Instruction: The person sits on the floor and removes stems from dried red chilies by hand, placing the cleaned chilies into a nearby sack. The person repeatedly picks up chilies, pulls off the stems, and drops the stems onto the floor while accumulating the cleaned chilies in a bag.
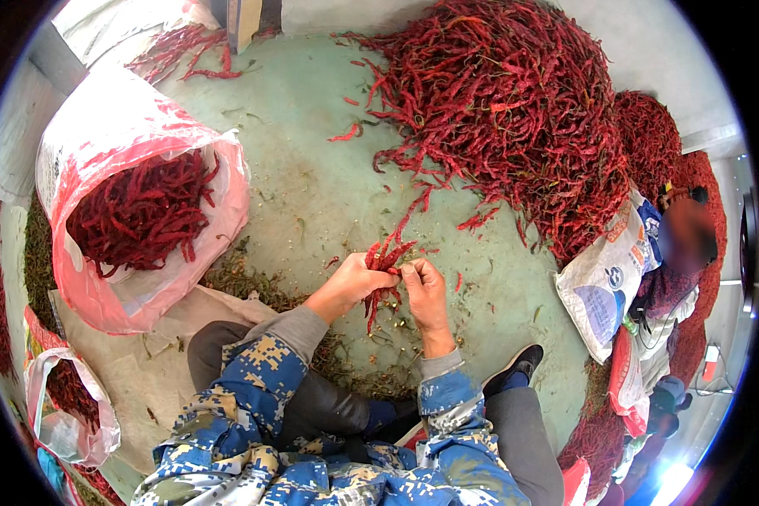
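Note:
A small bunch of dried red chili peppers is gripped in my left hand, with the pods sticking out above and below the fingers. My right hand meets it from the right. Its thumb and forefinger pinch the end of a chili at the bunch's edge; the fingertips hide most of that end. Below both hands, stem scraps and pale seeds litter the green floor. To the left, a white and pink woven sack lies on its side, its mouth towards me, with red chilies inside.
A large heap of red chilies rises at the upper right, with a smaller heap beyond. A printed white sack stands near a seated person. Another open bag sits lower left. My shoe rests at right.

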### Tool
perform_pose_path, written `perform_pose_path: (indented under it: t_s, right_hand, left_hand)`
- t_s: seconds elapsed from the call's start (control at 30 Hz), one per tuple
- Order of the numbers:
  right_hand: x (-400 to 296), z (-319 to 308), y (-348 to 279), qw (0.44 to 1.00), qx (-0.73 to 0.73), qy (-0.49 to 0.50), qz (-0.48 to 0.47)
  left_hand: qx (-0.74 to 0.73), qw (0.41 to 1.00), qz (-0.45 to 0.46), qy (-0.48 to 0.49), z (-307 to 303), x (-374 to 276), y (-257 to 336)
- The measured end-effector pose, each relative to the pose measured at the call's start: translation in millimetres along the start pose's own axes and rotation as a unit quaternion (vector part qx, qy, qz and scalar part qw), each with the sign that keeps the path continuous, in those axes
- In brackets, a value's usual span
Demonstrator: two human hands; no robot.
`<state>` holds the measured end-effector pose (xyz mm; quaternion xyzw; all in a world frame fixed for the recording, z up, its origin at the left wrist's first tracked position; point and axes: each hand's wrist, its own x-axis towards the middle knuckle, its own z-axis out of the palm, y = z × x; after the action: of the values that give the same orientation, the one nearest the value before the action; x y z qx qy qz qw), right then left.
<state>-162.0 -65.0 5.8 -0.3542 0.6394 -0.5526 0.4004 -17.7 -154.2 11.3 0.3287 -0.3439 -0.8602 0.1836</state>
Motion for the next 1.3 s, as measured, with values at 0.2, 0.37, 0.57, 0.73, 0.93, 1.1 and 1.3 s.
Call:
perform_pose_path:
  t_s: [0.2,0.37,0.57,0.73,0.93,1.1,1.3]
  right_hand:
    - [0,2,-7,0.985,-0.137,0.027,-0.100]
    - [17,12,1,0.884,-0.345,0.174,-0.263]
    - [52,-21,32,0.931,-0.329,0.091,-0.127]
    - [60,-3,41,0.843,-0.529,0.064,-0.077]
    - [56,-10,52,0.887,-0.451,0.083,-0.061]
    - [18,18,4,0.977,-0.213,-0.023,0.019]
    - [1,7,-3,0.980,-0.173,-0.094,0.015]
  left_hand:
    - [-0.087,0.996,-0.030,-0.007,-1,-3,-1]
    - [-0.103,0.992,-0.074,0.004,-5,-8,5]
    - [-0.208,0.971,0.059,0.106,-18,8,-2]
    - [-0.199,0.965,0.086,0.148,-18,8,-3]
    - [-0.174,0.977,0.072,0.103,-18,16,-8]
    - [-0.153,0.979,0.095,0.098,-24,13,-11]
    - [-0.070,0.992,0.070,0.078,-18,13,-9]
